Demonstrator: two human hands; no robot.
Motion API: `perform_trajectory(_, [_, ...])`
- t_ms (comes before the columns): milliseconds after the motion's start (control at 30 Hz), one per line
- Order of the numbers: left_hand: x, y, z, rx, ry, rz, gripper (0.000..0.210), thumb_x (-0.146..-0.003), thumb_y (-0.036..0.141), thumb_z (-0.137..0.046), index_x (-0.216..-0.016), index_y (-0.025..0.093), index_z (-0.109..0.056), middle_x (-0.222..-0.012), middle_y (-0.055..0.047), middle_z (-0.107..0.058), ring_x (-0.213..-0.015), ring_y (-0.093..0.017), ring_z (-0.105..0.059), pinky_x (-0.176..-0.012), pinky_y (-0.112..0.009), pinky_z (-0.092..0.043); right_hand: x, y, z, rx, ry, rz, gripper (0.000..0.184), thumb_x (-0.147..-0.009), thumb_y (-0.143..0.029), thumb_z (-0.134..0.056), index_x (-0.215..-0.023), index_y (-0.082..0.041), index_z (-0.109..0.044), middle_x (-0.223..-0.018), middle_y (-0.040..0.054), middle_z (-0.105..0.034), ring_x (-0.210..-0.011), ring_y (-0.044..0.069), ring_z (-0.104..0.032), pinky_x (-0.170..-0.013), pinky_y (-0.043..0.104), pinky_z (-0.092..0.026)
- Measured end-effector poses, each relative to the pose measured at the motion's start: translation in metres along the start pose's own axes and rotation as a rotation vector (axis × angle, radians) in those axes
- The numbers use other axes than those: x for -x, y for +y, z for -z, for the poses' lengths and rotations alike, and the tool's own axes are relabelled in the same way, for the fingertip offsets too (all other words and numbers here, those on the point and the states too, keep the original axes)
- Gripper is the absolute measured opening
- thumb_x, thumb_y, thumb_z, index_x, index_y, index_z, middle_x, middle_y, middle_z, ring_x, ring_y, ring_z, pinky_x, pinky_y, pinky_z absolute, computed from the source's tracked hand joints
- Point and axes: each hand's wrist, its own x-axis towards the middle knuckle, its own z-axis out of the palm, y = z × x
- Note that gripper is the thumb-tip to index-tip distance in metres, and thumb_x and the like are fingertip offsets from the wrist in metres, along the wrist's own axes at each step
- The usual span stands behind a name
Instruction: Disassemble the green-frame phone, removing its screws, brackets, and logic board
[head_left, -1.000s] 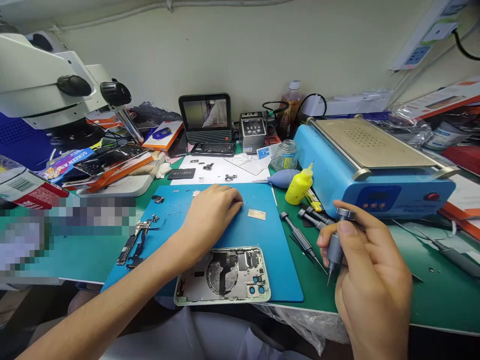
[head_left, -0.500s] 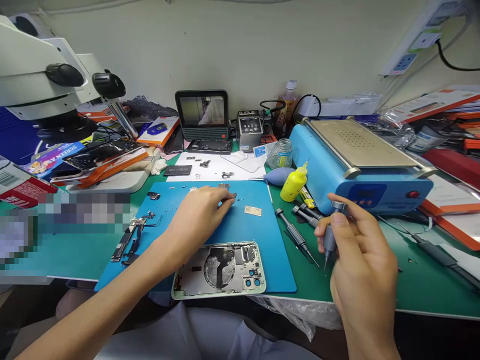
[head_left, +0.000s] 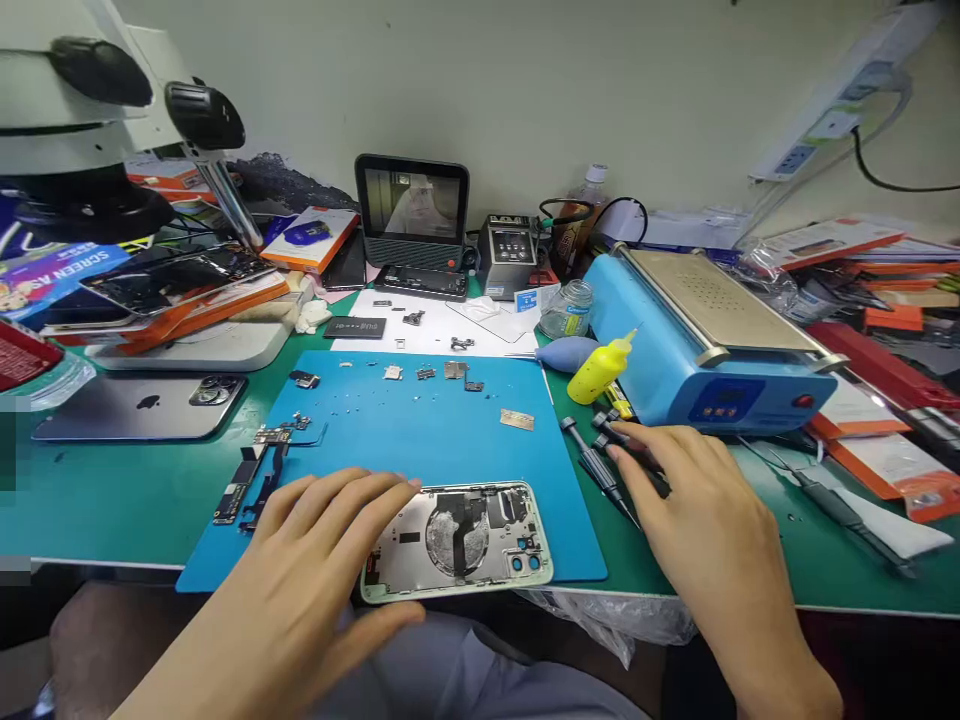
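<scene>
My left hand [head_left: 322,570] is open, its thumb and fingers apart around the left end of a phone's back housing [head_left: 409,555]. That housing has a pale green frame, a round coil and camera holes at its right end. It lies at the front edge of a blue mat [head_left: 420,450]. At the right, my right hand [head_left: 697,500] pinches the capped end of a grey screwdriver [head_left: 634,455] among other screwdrivers on the green bench; the hand hides part of it. Another screwdriver [head_left: 592,462] lies just left of it.
Small phone parts [head_left: 394,373] and screws lie across the mat, with a circuit board [head_left: 244,485] at its left. Behind stand a yellow bottle [head_left: 598,370] and a blue heating plate machine [head_left: 667,345]. A grey phone [head_left: 142,408] lies left, below a microscope [head_left: 82,130].
My left hand has left the small parts and come back to the housing's left end. My right hand has lowered the screwdriver from the air to the other screwdrivers. The view has shifted slightly.
</scene>
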Motion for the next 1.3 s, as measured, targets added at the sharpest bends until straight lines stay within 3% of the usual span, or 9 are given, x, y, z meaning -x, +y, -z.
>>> perform_trajectory(133, [0.004,0.004,-0.006,0.092,0.008,0.091,0.066,-0.110,0.041,-0.075,-0.169,0.030,-0.050,-0.156,-0.006,-0.074,-0.140,-0.034,-0.065,-0.114,-0.044,-0.042,-0.011,-0.011,0.000,0.005,-0.043,0.055,0.054,-0.120,-0.060,-0.047,-0.102,-0.027,-0.085,-0.102,0.0063,-0.082,-0.097,0.030,-0.068,-0.086,0.044,-0.050])
perform_trajectory(233, [0.003,0.007,-0.012,0.152,0.027,0.130,0.065,-0.108,0.035,-0.073,-0.169,0.031,-0.050,-0.157,-0.007,-0.073,-0.142,-0.034,-0.066,-0.114,-0.044,-0.049,-0.019,-0.007,0.003,0.013,-0.064,0.042,0.047,-0.120,-0.057,-0.050,-0.107,-0.029,-0.086,-0.107,0.0034,-0.084,-0.097,0.027,-0.074,-0.080,0.040,-0.052])
perform_trajectory(333, [0.003,0.008,-0.017,0.149,0.086,0.084,0.058,-0.113,0.041,-0.068,-0.167,0.027,-0.053,-0.153,-0.008,-0.074,-0.137,-0.033,-0.068,-0.111,-0.042,-0.053,-0.027,0.013,0.014,0.063,-0.031,-0.034,0.043,-0.119,-0.050,-0.048,-0.117,-0.026,-0.084,-0.111,0.0058,-0.085,-0.088,0.025,-0.078,-0.072,0.038,-0.052])
perform_trajectory(433, [0.003,0.008,-0.020,0.094,0.156,0.042,0.055,-0.122,0.051,-0.053,-0.167,0.019,-0.054,-0.150,-0.011,-0.076,-0.134,-0.032,-0.069,-0.113,-0.041,-0.052,-0.029,0.033,0.025,0.130,-0.081,-0.054,0.046,-0.116,-0.053,-0.049,-0.103,-0.027,-0.085,-0.103,0.0061,-0.085,-0.075,0.025,-0.075,-0.061,0.037,-0.045])
perform_trajectory(567, [0.002,0.008,-0.020,0.048,0.206,0.012,0.060,-0.125,0.059,-0.044,-0.164,0.015,-0.057,-0.145,-0.013,-0.079,-0.129,-0.030,-0.073,-0.110,-0.040,-0.054,-0.028,0.038,0.024,0.164,-0.196,0.022,0.048,-0.116,-0.054,-0.049,-0.101,-0.030,-0.087,-0.107,0.0053,-0.083,-0.087,0.025,-0.077,-0.061,0.036,-0.046])
perform_trajectory(733, [0.001,0.008,-0.020,0.046,0.220,0.017,0.057,-0.126,0.058,-0.040,-0.161,0.017,-0.057,-0.144,-0.012,-0.081,-0.127,-0.030,-0.077,-0.106,-0.042,-0.059,-0.034,0.030,0.017,0.196,-0.237,0.118,0.049,-0.117,-0.050,-0.047,-0.100,-0.027,-0.087,-0.105,0.0090,-0.080,-0.094,0.027,-0.074,-0.061,0.036,-0.046])
perform_trajectory(967, [0.003,0.008,-0.026,0.091,0.211,0.051,0.056,-0.125,0.061,-0.040,-0.162,0.023,-0.057,-0.146,-0.011,-0.080,-0.129,-0.031,-0.077,-0.104,-0.044,-0.063,-0.035,0.028,0.011,0.202,-0.181,0.169,0.049,-0.121,-0.050,-0.040,-0.105,-0.025,-0.079,-0.107,0.0078,-0.084,-0.094,0.025,-0.079,-0.063,0.035,-0.050])
perform_trajectory(1167, [0.004,0.007,-0.030,0.115,0.223,0.066,0.054,-0.124,0.060,-0.043,-0.162,0.024,-0.058,-0.148,-0.010,-0.080,-0.129,-0.031,-0.078,-0.103,-0.043,-0.065,-0.037,0.022,0.004,0.232,-0.059,0.176,0.063,-0.121,-0.061,-0.039,-0.086,-0.023,-0.075,-0.087,0.0099,-0.076,-0.079,0.029,-0.074,-0.051,0.036,-0.038])
perform_trajectory(1300, [0.005,0.008,-0.033,0.131,0.234,0.069,0.053,-0.122,0.059,-0.053,-0.161,0.025,-0.060,-0.149,-0.010,-0.080,-0.129,-0.031,-0.078,-0.104,-0.042,-0.065,-0.040,0.006,0.012,0.153,0.047,0.216,0.047,-0.123,-0.051,-0.045,-0.102,-0.023,-0.076,-0.100,0.0076,-0.080,-0.083,0.025,-0.079,-0.053,0.035,-0.044])
